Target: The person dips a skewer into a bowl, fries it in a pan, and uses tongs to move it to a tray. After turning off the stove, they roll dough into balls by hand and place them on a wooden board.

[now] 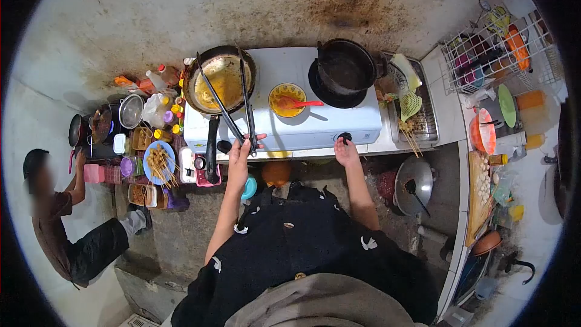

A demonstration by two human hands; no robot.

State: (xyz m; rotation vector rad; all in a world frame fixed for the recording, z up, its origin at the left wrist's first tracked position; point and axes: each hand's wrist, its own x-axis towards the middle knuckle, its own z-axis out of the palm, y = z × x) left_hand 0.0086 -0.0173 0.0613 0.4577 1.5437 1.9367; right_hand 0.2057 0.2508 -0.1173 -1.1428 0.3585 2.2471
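Note:
My left hand (239, 152) grips a pair of long black tongs (231, 98) whose tips reach into a wok (221, 79) holding yellow oil on the left burner of a white stove (290, 122). My right hand (346, 150) pinches the black stove knob (345, 137) on the front right of the stove. An empty black wok (346, 68) sits on the right burner. A yellow bowl with a red spoon (288, 100) stands between the two woks.
A blue plate of skewers (159, 162), jars and bottles crowd the counter left of the stove. A person (66, 224) crouches at far left by pots. A metal tray (417, 115), dish rack (490, 54) and cutting board (481, 197) lie right.

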